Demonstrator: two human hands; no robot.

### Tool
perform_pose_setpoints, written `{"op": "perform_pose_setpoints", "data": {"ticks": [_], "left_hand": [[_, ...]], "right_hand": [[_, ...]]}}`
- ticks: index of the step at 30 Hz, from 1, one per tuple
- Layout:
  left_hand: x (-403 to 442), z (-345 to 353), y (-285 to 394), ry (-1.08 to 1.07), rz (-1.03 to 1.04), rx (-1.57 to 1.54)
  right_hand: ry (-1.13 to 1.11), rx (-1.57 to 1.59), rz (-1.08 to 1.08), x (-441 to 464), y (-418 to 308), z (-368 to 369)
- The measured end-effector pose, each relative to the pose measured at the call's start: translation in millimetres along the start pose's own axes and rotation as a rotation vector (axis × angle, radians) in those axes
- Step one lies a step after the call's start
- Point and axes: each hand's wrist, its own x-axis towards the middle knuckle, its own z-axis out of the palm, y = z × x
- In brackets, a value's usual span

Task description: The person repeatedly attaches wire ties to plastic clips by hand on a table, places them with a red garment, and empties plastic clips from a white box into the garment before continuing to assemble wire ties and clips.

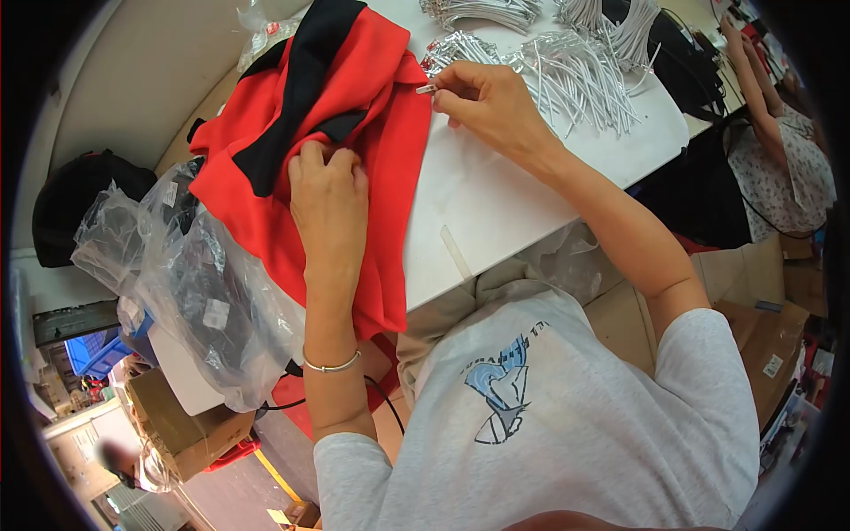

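Note:
A red and black cloth garment (387, 190) lies bunched over the left part of the white table (496, 212) and hangs over its front edge. My left hand (328, 199) rests on it, fingers curled and closed on the fabric near a black panel. At the garment's right edge, my right hand (500, 111) pinches a small whitish piece (427, 88) between thumb and fingertips. That piece touches or nearly touches the red cloth; its exact kind is too small to make out.
Bundles of white cables (580, 84) lie at the table's back right. A clear plastic bag (212, 292) hangs at the left, near a black bag (88, 203). Cardboard boxes (181, 416) stand lower left. Another person (779, 168) sits at the far right.

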Motion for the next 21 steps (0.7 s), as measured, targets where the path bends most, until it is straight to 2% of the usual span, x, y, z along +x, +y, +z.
{"op": "perform_pose_setpoints", "data": {"ticks": [3, 4, 8, 13, 21], "left_hand": [[2, -10, 10, 0.112, -0.127, -0.490], [3, -10, 13, 0.112, -0.130, -0.490], [11, -9, 18, -0.112, -0.502, -1.215], [10, 2, 10, -0.113, -0.548, -1.484], [7, 5, 15, -0.035, -0.574, -1.648]], "right_hand": [[-0.073, 0.247, 0.068, -2, -7, 5], [-0.076, 0.247, 0.068, -3, -9, 6], [-0.173, 0.476, 0.125, -6, -20, 10], [-0.239, 0.467, 0.125, -9, -23, 14], [-0.168, 0.457, 0.105, -14, -25, 21]]}}
